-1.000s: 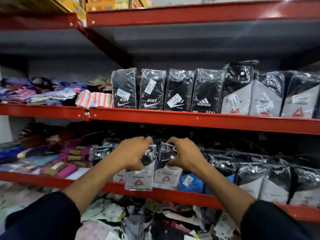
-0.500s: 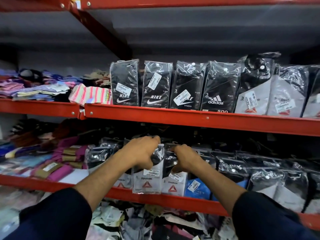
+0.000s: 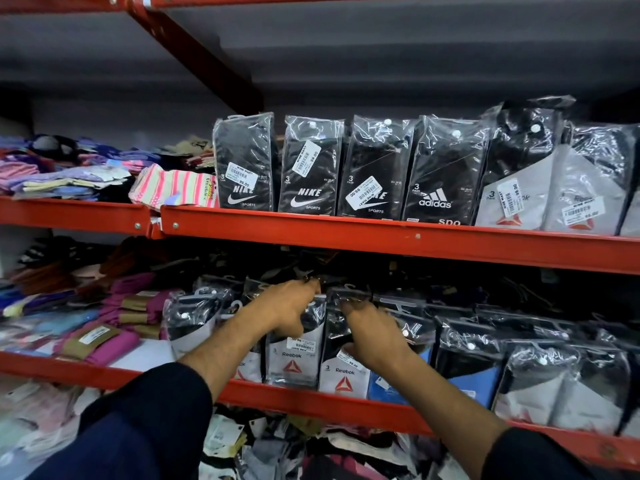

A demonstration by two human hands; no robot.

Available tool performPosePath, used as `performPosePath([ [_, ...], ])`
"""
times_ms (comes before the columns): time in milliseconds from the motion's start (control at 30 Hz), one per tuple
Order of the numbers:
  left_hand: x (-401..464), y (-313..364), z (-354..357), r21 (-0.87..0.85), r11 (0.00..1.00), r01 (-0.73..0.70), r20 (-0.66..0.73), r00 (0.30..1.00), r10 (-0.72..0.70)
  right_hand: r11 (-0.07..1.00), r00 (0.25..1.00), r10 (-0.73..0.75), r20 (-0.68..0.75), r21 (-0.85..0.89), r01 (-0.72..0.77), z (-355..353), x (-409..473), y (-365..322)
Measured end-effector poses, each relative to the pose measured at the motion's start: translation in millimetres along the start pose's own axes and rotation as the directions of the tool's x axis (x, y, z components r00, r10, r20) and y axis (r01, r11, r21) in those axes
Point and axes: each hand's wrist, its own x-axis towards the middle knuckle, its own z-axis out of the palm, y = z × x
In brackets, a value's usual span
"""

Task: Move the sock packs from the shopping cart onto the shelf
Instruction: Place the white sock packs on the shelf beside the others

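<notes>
On the far left of the upper shelf (image 3: pixel 381 233) lie folded coloured socks (image 3: pixel 69 178), with a pink-striped pair (image 3: pixel 173 185) just beside them. To their right stand upright sock packs in clear plastic: three black Nike packs (image 3: pixel 311 168), one black Adidas pack (image 3: pixel 443 171), then grey-and-black Reebok packs (image 3: pixel 554 188) running to the right edge.

On the middle shelf (image 3: pixel 311 400), magenta socks with tan bands (image 3: pixel 114 327) lie at the left. Right of them a row of sock packs stands upright along the near edge, more hanging tabs showing in the dark behind.

The left hand (image 3: pixel 287 310) reaches in over the shelf edge, fingers curled around the top of a grey Reebok pack (image 3: pixel 292 362) that stands on the middle shelf; it grasps the pack's upper part. Just to the right, touching that pack, a second Reebok pack (image 3: pixel 343 379) stands on the same shelf. The right hand (image 3: pixel 377 337) grips its top, thumb at the front, fingers bent over the plastic. Right of the hands stand a blue pack (image 3: pixel 464 386) and further grey-and-black packs (image 3: pixel 561 393).

Below, the bottom level holds a loose heap of mixed socks (image 3: pixel 284 452).
</notes>
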Motion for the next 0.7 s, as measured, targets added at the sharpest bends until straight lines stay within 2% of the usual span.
performPosePath([
  [100,8,-6,13,-0.038,0.999,-0.013,0.057,0.998,0.016,1.0,0.997,-0.013,-0.072,-0.028,0.011,15,-6,-3],
  [233,12,-11,29,-0.056,0.998,-0.042,0.061,0.997,0.046,0.997,0.991,-0.032,-0.133,-0.07,0.022,31,-12,-6],
  [433,2,-7,38,0.088,0.989,-0.115,-0.076,0.99,0.121,0.991,0.983,-0.041,-0.177,-0.13,0.018,43,-13,-9],
  [600,-12,0,51,0.238,0.97,-0.057,-0.127,0.988,0.089,0.989,0.976,-0.045,-0.213,-0.144,0.014,50,-18,-9],
  [700,-26,16,54,0.194,0.981,-0.014,-0.214,0.975,0.056,0.993,0.953,-0.052,-0.298,-0.116,0.018,46,-30,-2],
])
